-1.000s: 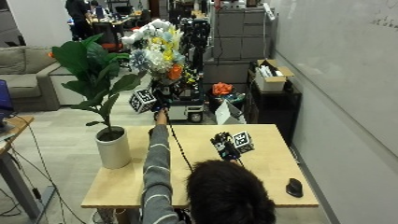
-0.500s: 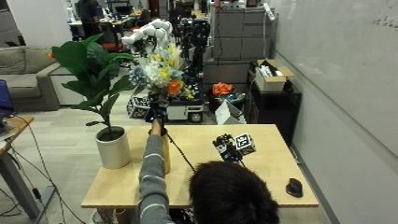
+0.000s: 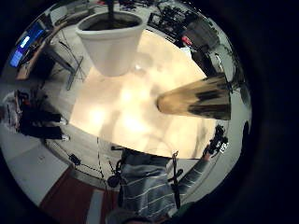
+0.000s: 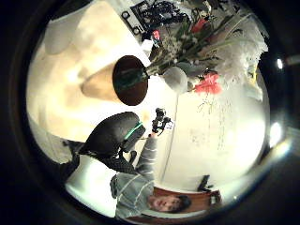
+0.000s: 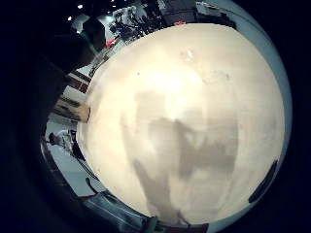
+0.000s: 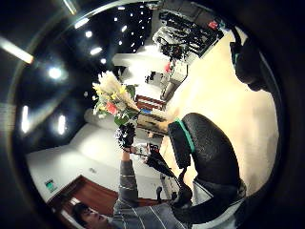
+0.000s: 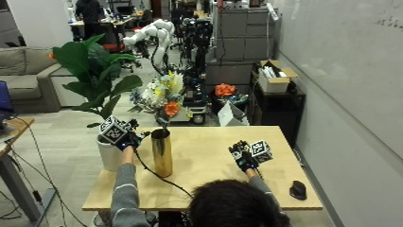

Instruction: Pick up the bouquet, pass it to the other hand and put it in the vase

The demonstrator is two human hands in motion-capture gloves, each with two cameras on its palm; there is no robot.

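Note:
The bouquet [image 7: 161, 97] of white, yellow and orange flowers stands upright with its stems inside the tall gold vase [image 7: 162, 152] on the left part of the wooden table [image 7: 214, 187]. My left hand [image 7: 125, 140] hangs just left of the vase's mouth, apart from it, holding nothing. The left thumb side palm view shows the bouquet [image 4: 206, 51] sticking out of the vase [image 4: 112, 82] with no fingers round either. My right hand [image 7: 243, 158] hovers low over the table's middle right, fingers relaxed and empty.
A leafy plant in a white pot [image 7: 108, 155] stands at the table's left edge, close behind my left hand. A black computer mouse [image 7: 297, 190] lies near the right front corner. Cabinets and carts stand beyond the table's far edge.
My left hand brought the bouquet down from high above the table into the vase, let go of it and moved off to the vase's left. The right hand stayed put.

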